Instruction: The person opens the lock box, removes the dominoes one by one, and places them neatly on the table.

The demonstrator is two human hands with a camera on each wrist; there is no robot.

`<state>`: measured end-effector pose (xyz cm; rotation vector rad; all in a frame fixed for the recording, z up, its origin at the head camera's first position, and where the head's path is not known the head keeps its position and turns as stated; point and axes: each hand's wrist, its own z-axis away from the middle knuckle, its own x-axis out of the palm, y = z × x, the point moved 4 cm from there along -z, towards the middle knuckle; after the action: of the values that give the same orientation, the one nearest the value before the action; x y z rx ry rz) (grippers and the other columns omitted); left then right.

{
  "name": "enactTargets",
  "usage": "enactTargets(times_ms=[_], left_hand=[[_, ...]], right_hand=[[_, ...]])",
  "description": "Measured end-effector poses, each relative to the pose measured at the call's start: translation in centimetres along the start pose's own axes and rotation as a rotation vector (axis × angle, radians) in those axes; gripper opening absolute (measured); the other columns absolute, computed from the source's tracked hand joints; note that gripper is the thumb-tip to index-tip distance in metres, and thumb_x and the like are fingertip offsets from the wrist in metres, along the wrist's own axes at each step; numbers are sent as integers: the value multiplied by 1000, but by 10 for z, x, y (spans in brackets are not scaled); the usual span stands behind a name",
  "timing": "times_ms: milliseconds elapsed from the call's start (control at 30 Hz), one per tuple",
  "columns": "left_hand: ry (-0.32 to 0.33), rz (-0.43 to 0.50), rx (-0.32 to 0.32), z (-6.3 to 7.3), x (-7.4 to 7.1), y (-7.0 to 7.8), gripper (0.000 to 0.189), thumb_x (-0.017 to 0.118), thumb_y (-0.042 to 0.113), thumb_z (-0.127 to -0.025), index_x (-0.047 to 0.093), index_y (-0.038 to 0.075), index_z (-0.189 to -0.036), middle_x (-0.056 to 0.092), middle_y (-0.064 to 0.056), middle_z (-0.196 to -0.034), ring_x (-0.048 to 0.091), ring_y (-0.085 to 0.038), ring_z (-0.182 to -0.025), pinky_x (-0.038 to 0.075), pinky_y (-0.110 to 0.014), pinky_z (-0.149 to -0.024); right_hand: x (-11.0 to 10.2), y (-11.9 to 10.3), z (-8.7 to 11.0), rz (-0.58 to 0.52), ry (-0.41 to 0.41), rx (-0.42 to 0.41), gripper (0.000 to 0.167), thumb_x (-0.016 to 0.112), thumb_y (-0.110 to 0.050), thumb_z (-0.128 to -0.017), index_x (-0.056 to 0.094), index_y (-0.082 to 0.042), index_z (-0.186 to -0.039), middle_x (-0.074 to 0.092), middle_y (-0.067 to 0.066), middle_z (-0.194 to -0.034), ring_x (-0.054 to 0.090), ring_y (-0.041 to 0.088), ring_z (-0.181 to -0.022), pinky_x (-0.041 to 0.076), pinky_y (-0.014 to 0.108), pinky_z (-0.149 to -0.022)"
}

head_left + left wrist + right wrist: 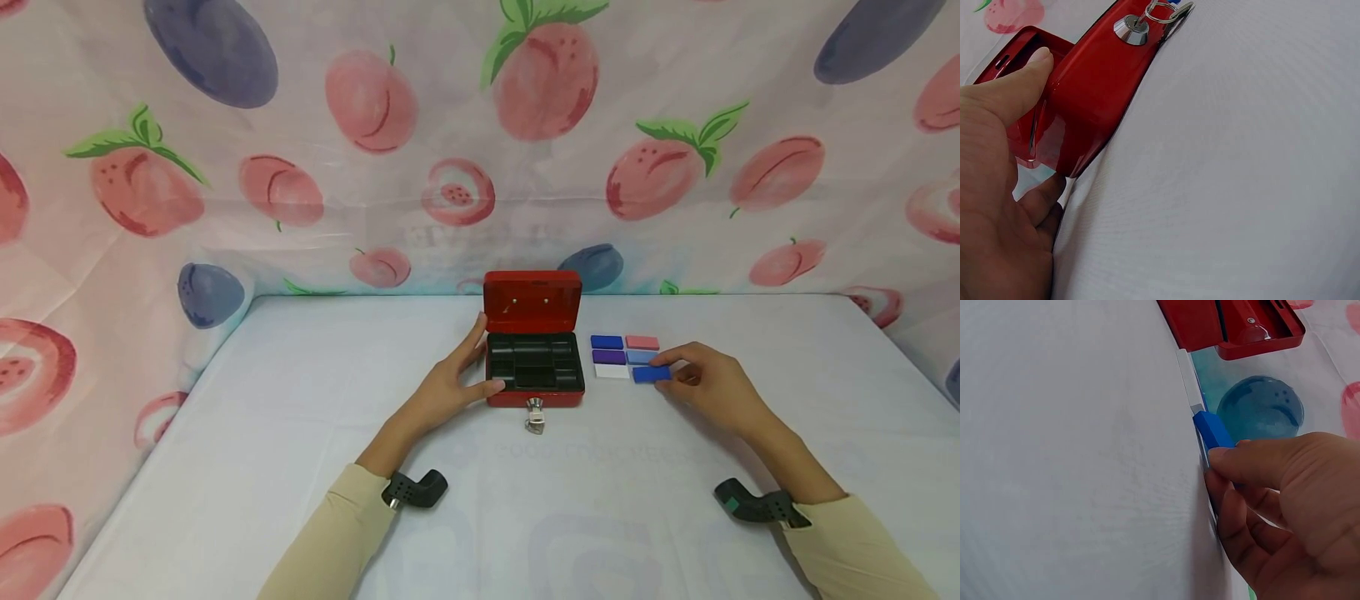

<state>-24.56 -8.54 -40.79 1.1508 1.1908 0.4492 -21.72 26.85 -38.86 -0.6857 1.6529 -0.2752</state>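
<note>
A red cash box (535, 400) stands on the table with its lid (532, 302) raised, showing a black compartment tray (535, 373). Keys on a ring (535, 423) hang from its front lock (1131, 29). My left hand (446, 392) grips the box's left side, thumb over the rim and the other fingers along the outside. To the right of the box, my right hand (708, 385) pinches a blue rectangular block (650, 375) at its right end. Beside it lie a white block (612, 372), a purple one (609, 357), a light blue one (640, 357), a dark blue one (607, 342) and a pink one (642, 342).
A white cloth (465, 517) covers the table. Behind it hangs a fruit-printed curtain (420, 225), close behind the raised lid. Black wrist cameras (420, 490) sit on both forearms, above the table surface.
</note>
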Motion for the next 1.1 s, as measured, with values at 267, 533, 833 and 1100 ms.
enactTargets(times_ms=[267,533,833,1100], left_hand=[[-1,9,0,-1,0,-2,93,71,33,-86,6,46,-151,23,7,-154,29,-12,-138,23,-47,-112],[1,9,5,0,1,-2,93,71,34,-86,6,46,-151,24,7,-154,29,-13,-139,22,-49,-112],[4,19,27,0,0,-2,93,72,34,-86,7,44,-151,23,8,-155,29,-14,-138,23,-49,-111],[4,2,3,0,0,-1,93,71,35,-86,6,47,-150,26,5,-154,29,-12,-138,23,-48,-112]], right_hand=[[1,-1,0,-6,-4,-24,25,71,-2,-83,69,-7,-107,63,18,-107,64,30,-82,54,51,-73],[1,-6,1,11,8,-53,25,72,-1,-83,69,-5,-107,64,14,-102,63,27,-82,55,46,-72],[2,-7,1,20,11,-59,26,74,0,-81,69,-3,-106,63,10,-96,56,23,-82,54,32,-70],[4,-7,1,17,13,-56,25,73,2,-81,68,-3,-106,61,11,-97,55,23,-83,55,40,-72]])
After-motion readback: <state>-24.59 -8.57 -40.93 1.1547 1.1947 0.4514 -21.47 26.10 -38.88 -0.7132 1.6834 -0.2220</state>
